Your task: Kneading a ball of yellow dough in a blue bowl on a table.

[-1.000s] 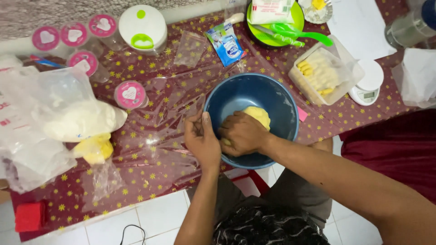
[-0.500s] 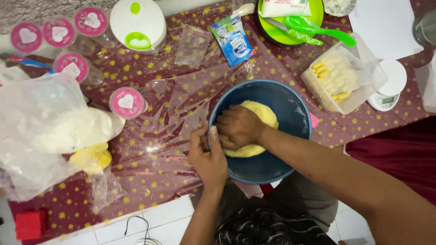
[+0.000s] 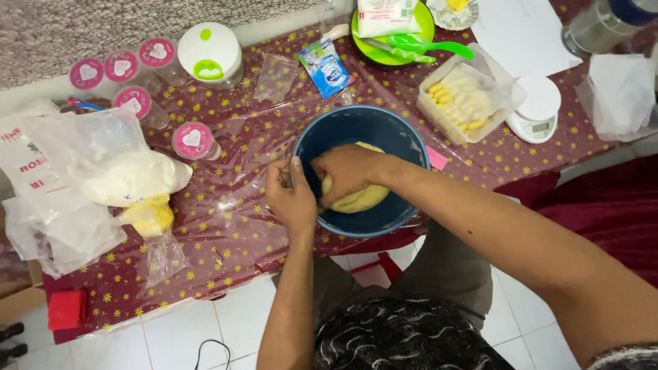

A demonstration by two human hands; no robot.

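Left hand: the left hand (image 3: 293, 200) grips the near-left rim of the blue bowl (image 3: 404, 144), thumb up along the inner edge, fingers curled shut over the outside.
Right hand: the right hand (image 3: 348, 173) lies palm down on the yellow dough (image 3: 358, 199), fingers bent over its left side and pressed into it; how far they close underneath I cannot tell.
Dough: one pale yellow lump low in the bowl, toward the near-left wall, mostly covered by the right hand.
Bowl: stands on the desk (image 3: 226, 236), on clear plastic sheeting over a dark red cloth with yellow stars, its near edge close to the desk edge.
Left of bowl: a clear bag of white flour (image 3: 130, 179) slumped on its side, a small yellow lump in plastic (image 3: 149, 216) just beside it, both well apart from the bowl.
Jars: small clear jars with pink round lids (image 3: 193, 140) bearing a white heart, one near the bowl, the others clustered at the far left.
Far side: a white round container with a green handle (image 3: 210, 46), a blue and white sachet (image 3: 325, 67), an empty clear pouch (image 3: 275, 77).
Right of bowl: a clear tub of pale yellow fingers (image 3: 460, 103), then a white kitchen scale (image 3: 537, 109).
Back: a green plate (image 3: 425, 17) bearing a white packet and a green spatula (image 3: 428, 46).
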